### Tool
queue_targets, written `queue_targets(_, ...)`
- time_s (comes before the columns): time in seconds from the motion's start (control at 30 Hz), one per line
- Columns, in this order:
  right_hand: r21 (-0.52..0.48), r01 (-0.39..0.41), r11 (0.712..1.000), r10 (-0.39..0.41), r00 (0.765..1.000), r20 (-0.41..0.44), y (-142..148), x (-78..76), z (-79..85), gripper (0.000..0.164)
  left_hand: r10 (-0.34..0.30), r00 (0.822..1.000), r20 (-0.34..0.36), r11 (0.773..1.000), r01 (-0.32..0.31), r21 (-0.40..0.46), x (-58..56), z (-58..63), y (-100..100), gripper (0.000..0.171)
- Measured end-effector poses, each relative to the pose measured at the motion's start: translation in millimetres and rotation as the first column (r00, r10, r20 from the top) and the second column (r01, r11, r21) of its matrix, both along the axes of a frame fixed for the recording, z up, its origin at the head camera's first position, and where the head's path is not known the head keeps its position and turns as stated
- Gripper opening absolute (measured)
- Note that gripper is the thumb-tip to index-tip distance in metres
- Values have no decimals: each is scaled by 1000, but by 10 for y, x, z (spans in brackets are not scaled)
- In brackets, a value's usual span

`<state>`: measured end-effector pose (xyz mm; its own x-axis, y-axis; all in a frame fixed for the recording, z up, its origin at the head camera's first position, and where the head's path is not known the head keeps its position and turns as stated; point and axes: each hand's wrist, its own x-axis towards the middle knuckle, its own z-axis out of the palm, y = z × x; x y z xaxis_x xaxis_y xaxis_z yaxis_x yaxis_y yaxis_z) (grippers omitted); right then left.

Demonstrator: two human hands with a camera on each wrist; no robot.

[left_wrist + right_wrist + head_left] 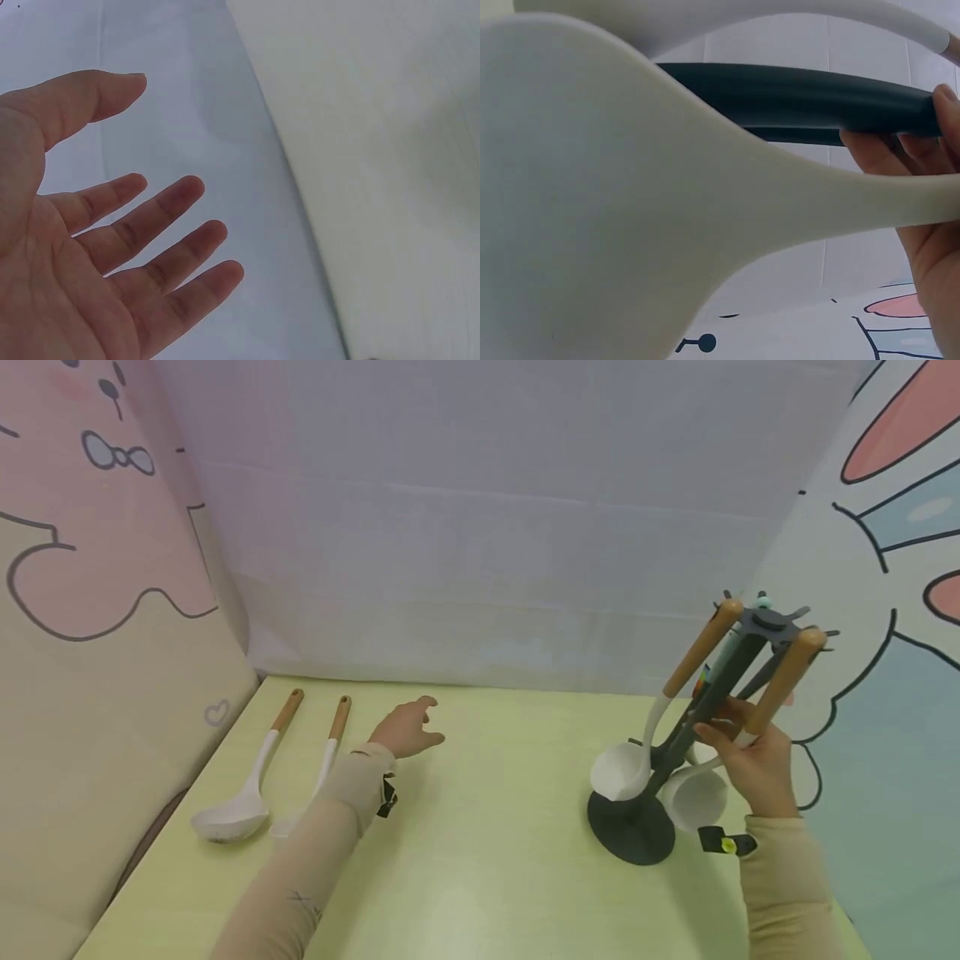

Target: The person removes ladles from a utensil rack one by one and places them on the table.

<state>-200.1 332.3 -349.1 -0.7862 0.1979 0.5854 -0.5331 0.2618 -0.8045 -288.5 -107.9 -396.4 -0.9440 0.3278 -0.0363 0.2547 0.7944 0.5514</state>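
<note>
My right hand grips the dark post of a utensil stand, which leans to the right above its round base. A white ladle with a wooden handle hangs on its left side. Another white utensil with a wooden handle hangs nearer my right wrist. In the right wrist view, fingers wrap the dark post behind a broad pale utensil. My left hand is over the table's far part, its fingers apart and holding nothing; the left wrist view shows the bare palm.
On the left of the pale table lies a white ladle with a wooden handle. Beside it is a second wooden-handled white utensil, partly hidden by my left forearm. A pale curtain hangs behind; printed panels stand at the sides.
</note>
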Motion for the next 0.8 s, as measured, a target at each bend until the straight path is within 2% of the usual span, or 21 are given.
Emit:
queue_targets(0.23,-83,-107,991,107,994,-10,78,-19,-15,35,-25,1000,-11,988,26,150,87,-33,524,71)
queue_targets(0.4,-103,-124,987,125,992,1,113,-14,-27,34,-78,997,-12,969,79,233,141,-86,849,77)
queue_targets(0.53,-88,-121,989,121,993,-5,121,-14,-19,33,-125,992,-6,952,121,281,201,-56,1096,83)
queue_targets(0.67,-69,-118,991,117,993,-17,120,-19,-13,33,-165,986,-19,943,163,292,266,-13,1335,89)
queue_targets(0.8,-60,-125,990,124,992,-22,115,-32,-13,34,-203,978,-40,943,207,262,319,-14,1552,91)
